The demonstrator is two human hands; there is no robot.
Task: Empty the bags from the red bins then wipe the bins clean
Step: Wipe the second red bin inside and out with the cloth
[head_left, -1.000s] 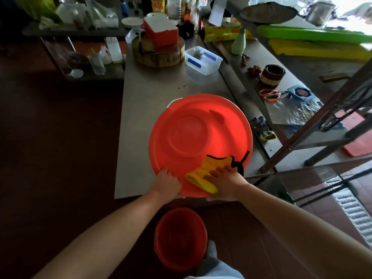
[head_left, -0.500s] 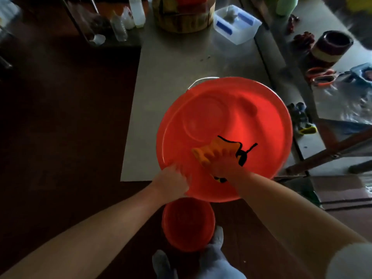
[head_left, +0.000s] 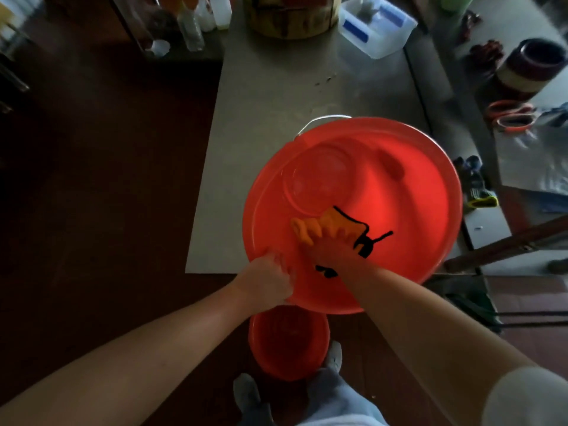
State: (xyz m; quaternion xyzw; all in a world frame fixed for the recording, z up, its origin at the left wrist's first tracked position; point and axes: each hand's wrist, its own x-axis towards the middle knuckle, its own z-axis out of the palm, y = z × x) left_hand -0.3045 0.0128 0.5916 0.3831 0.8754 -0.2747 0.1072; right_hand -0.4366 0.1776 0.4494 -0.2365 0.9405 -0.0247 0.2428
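On the dark floor nearest you, just beyond your socked feet (head_left: 333, 358), a small red bin (head_left: 289, 342) stands mouth up. Its far rim is hidden beneath the large red bin (head_left: 408, 179) above it. That large red bin rests on the counter (head_left: 264, 112) and overhangs its near edge toward you.

Your left hand (head_left: 269, 279) grips the bin's near rim, fingers curled over the lip. Your right hand (head_left: 330, 252) reaches inside, fingers stretched out and pressing a yellow cloth (head_left: 316, 227) with black trim against the near inner wall. Your wrist covers part of the cloth. A metal bail handle (head_left: 322, 119) shows behind the bin's far-left rim.

Past the counter's right edge lies a dark bundle (head_left: 476, 187) with a yellow-green tip, too blurred to identify. Beyond it on the adjoining surface are orange-handled scissors (head_left: 513, 116) and a dark-rimmed pot (head_left: 530, 66).

At the counter's far edge sit a clear plastic tub (head_left: 378, 26) with blue clips and a round wooden block (head_left: 292, 18), cut off by the frame. Bottles (head_left: 192, 27) stand on a lower shelf off the far-left corner.
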